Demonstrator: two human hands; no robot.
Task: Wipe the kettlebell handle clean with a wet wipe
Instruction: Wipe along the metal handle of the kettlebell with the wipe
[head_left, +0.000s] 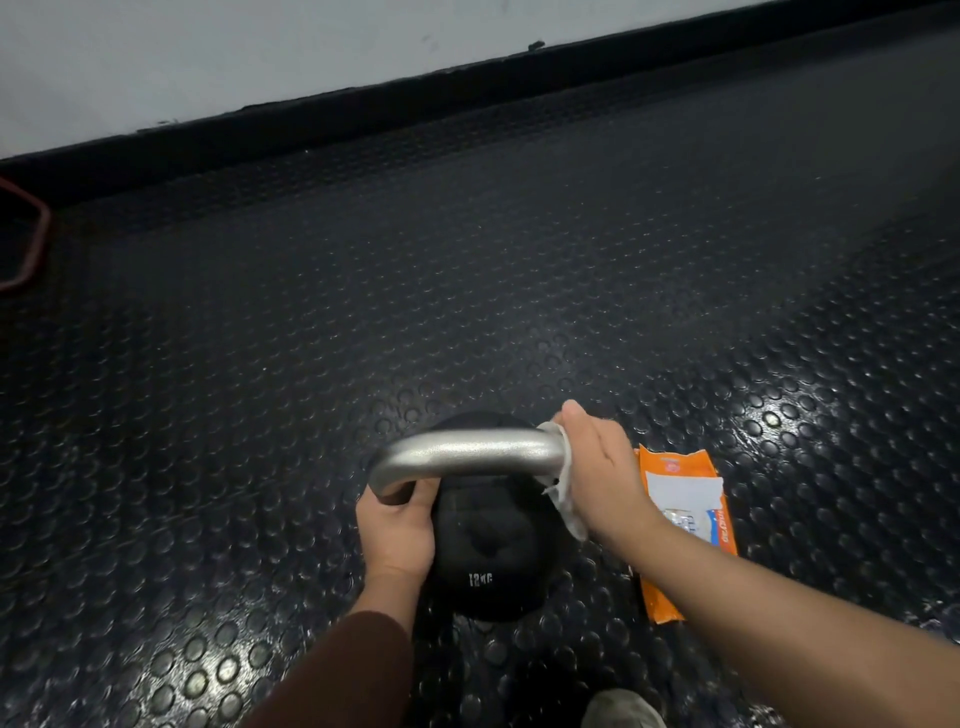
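Note:
A black kettlebell (488, 561) stands on the studded rubber floor, low in the middle of the head view. Its silver handle (467, 452) arches across the top. My left hand (397, 525) grips the handle's left leg where it meets the black body. My right hand (597, 462) is wrapped over the handle's right bend, pressing a white wet wipe (563, 493) against the metal. A loose end of the wipe hangs down below my palm.
An orange wet-wipe packet (691, 514) lies on the floor just right of the kettlebell, partly under my right forearm. A red-edged object (26, 234) sits at the far left by the wall. A shoe tip (623, 709) shows at the bottom.

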